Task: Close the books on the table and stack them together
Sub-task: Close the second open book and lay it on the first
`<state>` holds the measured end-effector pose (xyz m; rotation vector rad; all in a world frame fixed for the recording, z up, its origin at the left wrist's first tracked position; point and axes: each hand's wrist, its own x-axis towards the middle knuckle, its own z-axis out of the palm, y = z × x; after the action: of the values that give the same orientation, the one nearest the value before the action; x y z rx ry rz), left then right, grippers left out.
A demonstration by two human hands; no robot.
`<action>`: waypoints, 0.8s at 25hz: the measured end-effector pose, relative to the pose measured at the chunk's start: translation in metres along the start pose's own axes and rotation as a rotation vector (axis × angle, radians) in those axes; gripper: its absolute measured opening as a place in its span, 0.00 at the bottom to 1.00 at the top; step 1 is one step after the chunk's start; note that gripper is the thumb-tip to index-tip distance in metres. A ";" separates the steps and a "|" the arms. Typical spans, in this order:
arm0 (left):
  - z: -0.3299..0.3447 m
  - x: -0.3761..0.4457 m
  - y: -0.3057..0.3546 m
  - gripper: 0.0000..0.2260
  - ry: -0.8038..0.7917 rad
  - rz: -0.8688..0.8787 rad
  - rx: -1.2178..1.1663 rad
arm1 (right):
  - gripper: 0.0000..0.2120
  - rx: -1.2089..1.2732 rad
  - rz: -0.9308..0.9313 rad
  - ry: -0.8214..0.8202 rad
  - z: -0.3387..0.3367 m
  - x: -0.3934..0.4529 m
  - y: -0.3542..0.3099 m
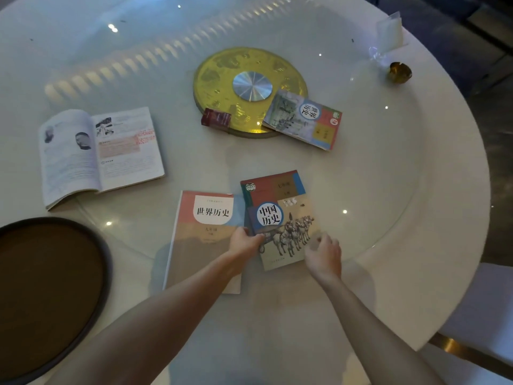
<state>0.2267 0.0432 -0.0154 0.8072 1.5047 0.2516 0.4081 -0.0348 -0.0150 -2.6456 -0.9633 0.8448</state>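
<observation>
Four paperback textbooks lie on the round white table [416, 190], and you should expect each to be light, thin and floppy rather than stiff. Far left, the open textbook [100, 154] lies face up with its pages fanned; judge it the only one not yet closed. Fold it from the outer edge of one cover toward the spine, since loose pages will likely sag or crease if you lift by a single leaf. Near the middle, the closed world history book [200, 240] lies flat, partly under your left forearm. Your left hand [244, 241] has its fingers curled over the left edge of the Chinese history book [280, 220], which sits just beside the world history book, perhaps overlapping its right edge. Your right hand [323, 254] hovers at that book's near right corner, fingers loosely bent; whether they touch the cover cannot be told. Glossy covers on a glass-smooth top will probably slide easily, so pinch along the spine, where the book is firmest. Farther right, the fourth closed textbook [304, 120] rests tilted on the rim of the gold turntable [222, 73], beside a small red box [216, 118].
</observation>
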 end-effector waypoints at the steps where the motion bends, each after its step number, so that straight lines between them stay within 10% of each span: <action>1: 0.002 0.003 0.001 0.12 -0.009 -0.006 0.004 | 0.23 0.006 -0.003 -0.010 -0.006 0.012 0.001; 7: 0.010 0.009 0.007 0.12 -0.043 0.027 0.021 | 0.35 0.171 -0.019 -0.212 -0.026 0.061 0.014; 12: -0.007 0.005 0.014 0.10 0.011 -0.008 -0.151 | 0.15 0.229 -0.008 -0.294 -0.010 0.050 0.008; 20: -0.100 -0.016 -0.020 0.08 0.120 0.000 -0.266 | 0.15 0.425 0.088 -0.398 0.042 0.000 -0.053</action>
<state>0.1247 0.0506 -0.0023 0.5878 1.5435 0.4967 0.3555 0.0055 -0.0297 -2.2102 -0.6488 1.4530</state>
